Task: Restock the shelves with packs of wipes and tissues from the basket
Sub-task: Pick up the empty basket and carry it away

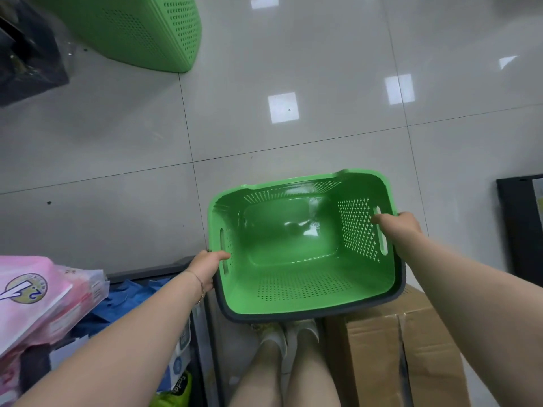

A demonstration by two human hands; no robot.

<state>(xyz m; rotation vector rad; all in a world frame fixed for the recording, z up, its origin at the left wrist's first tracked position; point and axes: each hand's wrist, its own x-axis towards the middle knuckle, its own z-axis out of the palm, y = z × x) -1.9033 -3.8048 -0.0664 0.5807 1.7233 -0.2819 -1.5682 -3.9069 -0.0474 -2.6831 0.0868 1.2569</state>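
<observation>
Head view, looking down: green basket (302,286) is held w/ both hands above the tiled floor (293,69), just ahead of the person's white shoes (293,333). Left hand (207,267) grips the left wall at the handle slot, thumb inside; right hand (396,226) is curled over the right rim by the other slot. Basket is bare inside, no packs of wipes or tissues showing, so unloading looks done and this reads as the last step: putting the basket away or fetching a refill. Next move prob. calls for a level two-handed carry and a free spot to set it down, maybe by the 2nd green basket (141,30) at top left. Basket is smooth moulded plastic, rectangular w/ rounded corners, walls perforated w/ small holes, base glossy, dark grey band along the near edge; light and stiff, I'd guess. Pink packs (38,292) at left are soft printed film, w/ blue packs (129,301) beside them, apparently on a shelf. Cardboard box (405,333) at lower right is matte brown. Floor is glossy pale tile reflecting ceiling lights.
</observation>
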